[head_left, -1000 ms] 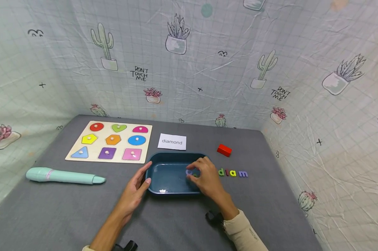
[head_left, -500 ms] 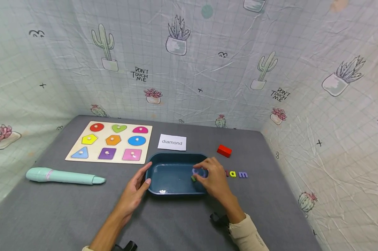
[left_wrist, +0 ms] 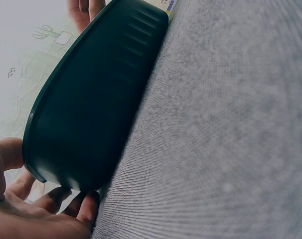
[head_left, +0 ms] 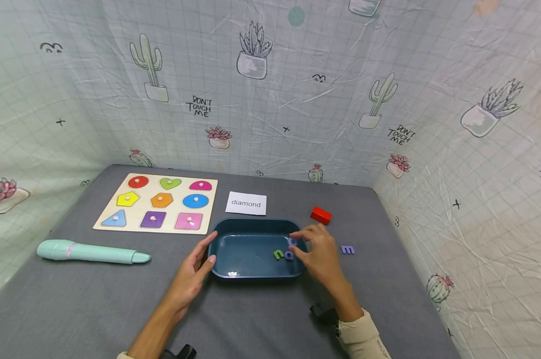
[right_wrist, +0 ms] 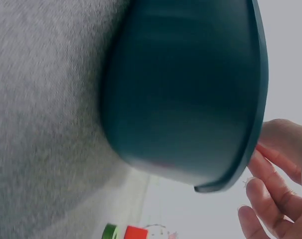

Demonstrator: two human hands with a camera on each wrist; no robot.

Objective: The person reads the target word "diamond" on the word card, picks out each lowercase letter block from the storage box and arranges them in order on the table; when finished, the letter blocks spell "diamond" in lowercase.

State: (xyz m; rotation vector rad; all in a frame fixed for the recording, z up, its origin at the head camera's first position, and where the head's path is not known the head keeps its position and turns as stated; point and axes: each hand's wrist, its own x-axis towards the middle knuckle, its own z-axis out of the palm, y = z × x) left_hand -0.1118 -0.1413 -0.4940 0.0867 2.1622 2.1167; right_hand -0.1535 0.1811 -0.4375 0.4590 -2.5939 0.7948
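In the head view my left hand (head_left: 193, 271) holds the left end of the dark blue tray (head_left: 243, 274), thumb at the rim. The left wrist view shows its fingers (left_wrist: 54, 199) against the tray's end wall. Over the tray's right end, my right hand (head_left: 320, 254) pinches a small purple letter (head_left: 292, 241) between thumb and forefinger. A green letter n (head_left: 277, 255) and another purple letter (head_left: 289, 255) lie on the tray floor beside it. Right of the hand sits a purple letter m (head_left: 348, 250); the letters left of it are hidden by the hand.
Behind the tray lies a white card reading "diamond" (head_left: 246, 203). A shape puzzle board (head_left: 135, 199) is at the back left, with a mint-green pen-shaped object (head_left: 95, 252) in front of it. A red block (head_left: 321, 215) stands at the back right.
My right hand has moved right across the tray with the purple letter, uncovering the green n and the other purple letter, and covering the table letters left of the m. The left hand stays put.
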